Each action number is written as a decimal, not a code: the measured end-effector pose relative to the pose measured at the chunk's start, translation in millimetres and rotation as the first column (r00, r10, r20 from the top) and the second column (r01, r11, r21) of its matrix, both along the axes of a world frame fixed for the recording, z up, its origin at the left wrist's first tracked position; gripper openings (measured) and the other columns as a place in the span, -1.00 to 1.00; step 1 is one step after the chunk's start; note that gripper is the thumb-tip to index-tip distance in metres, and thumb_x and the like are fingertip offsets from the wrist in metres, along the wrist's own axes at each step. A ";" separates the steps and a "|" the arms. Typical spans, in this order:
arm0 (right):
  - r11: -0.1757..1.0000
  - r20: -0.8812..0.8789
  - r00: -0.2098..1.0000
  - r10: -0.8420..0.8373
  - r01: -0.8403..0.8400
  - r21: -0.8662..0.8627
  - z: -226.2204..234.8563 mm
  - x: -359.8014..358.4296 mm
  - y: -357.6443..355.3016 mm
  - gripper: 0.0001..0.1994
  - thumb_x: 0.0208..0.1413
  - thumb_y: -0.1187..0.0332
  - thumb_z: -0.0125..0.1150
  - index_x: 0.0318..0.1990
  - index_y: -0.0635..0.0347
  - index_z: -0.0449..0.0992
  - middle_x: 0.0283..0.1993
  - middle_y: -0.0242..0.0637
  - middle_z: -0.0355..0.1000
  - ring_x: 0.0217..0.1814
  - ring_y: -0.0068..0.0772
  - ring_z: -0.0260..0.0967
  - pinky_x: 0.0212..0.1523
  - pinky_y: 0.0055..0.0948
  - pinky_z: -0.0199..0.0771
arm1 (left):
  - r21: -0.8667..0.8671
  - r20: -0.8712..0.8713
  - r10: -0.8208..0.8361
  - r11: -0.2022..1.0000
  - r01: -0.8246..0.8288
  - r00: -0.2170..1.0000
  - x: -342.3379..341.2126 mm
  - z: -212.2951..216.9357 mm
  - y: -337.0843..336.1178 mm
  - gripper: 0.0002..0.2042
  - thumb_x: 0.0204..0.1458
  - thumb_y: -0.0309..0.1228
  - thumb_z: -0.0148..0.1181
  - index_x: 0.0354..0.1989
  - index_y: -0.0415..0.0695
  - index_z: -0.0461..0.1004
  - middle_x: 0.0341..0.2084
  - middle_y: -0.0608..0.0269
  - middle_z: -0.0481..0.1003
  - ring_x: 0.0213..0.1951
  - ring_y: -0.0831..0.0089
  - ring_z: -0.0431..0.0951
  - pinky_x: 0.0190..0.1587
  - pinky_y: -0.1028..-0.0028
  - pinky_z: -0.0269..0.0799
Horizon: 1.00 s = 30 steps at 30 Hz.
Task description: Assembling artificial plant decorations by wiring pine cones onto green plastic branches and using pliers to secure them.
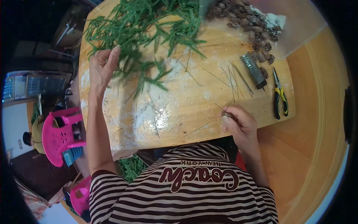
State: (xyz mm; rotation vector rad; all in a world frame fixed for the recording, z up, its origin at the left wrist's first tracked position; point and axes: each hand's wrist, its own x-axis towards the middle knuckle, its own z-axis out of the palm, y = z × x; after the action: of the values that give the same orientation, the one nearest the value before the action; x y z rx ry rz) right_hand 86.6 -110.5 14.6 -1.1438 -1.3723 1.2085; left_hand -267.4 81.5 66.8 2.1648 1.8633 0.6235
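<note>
My right hand (pixel 240 125) is near the table's front edge, thumb and fingers closed on a small brown pine cone (pixel 228 115). Thin wire ends stick out from the cone. At the left of the table, my left hand (pixel 103 68) is beside the heap of green artificial pine sprigs (pixel 149 31). Its thumb points up and its fingers curl under, so whatever they may hold is hidden. Several thin wire stems (pixel 235 80) lie on the table ahead of my right hand.
Yellow-and-black pliers (pixel 280 97) lie at the right edge, by a dark grey block-shaped object (pixel 254 71). Loose pine cones (pixel 242 18) are heaped at the far right with white fluff (pixel 275 20). White powder dusts the wooden table (pixel 175 127). A pink chair (pixel 59 136) stands left.
</note>
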 end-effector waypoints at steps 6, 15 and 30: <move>0.999 -0.003 1.000 0.003 -0.003 -0.038 2.2 -6.2 4.2 -0.80 0.08 0.60 0.02 -0.11 0.39 0.40 -0.24 -0.24 0.38 -0.43 -0.60 0.28 -0.44 -0.65 0.28 | 0.122 0.331 0.064 0.986 -0.110 0.941 -8.0 -2.1 -16.4 -0.64 0.06 -0.16 0.16 -0.52 -0.27 0.44 -0.69 0.20 0.35 -0.59 0.41 0.30 -0.47 0.50 0.23; 0.998 0.007 0.998 0.058 -0.058 -0.006 5.6 -17.8 6.8 -0.79 0.13 0.56 0.02 -0.08 0.40 0.39 -0.23 -0.24 0.37 -0.44 -0.61 0.27 -0.44 -0.66 0.27 | 0.127 -0.253 0.095 0.990 -0.064 0.963 -24.5 -28.7 -33.4 -0.79 -0.02 -0.25 0.22 -0.44 -0.15 0.49 -0.50 0.18 0.48 -0.47 0.37 0.40 -0.35 0.50 0.28; 0.985 0.151 0.976 0.156 -0.165 0.049 13.7 -33.7 14.1 -0.76 0.13 0.58 0.01 -0.03 0.40 0.36 -0.20 -0.22 0.38 -0.40 -0.62 0.29 -0.38 -0.66 0.31 | 0.161 0.708 -0.075 0.985 -0.057 0.702 -13.3 -25.2 -46.2 -0.87 0.13 -0.43 0.10 -0.27 -0.24 0.37 -0.41 0.36 0.45 -0.34 0.68 0.37 -0.26 0.66 0.25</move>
State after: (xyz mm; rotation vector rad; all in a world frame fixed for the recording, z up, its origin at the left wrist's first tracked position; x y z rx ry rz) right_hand 52.9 -96.4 28.3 -1.1138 -1.6280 1.2058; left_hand -280.8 35.3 41.6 1.6247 1.3884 1.4254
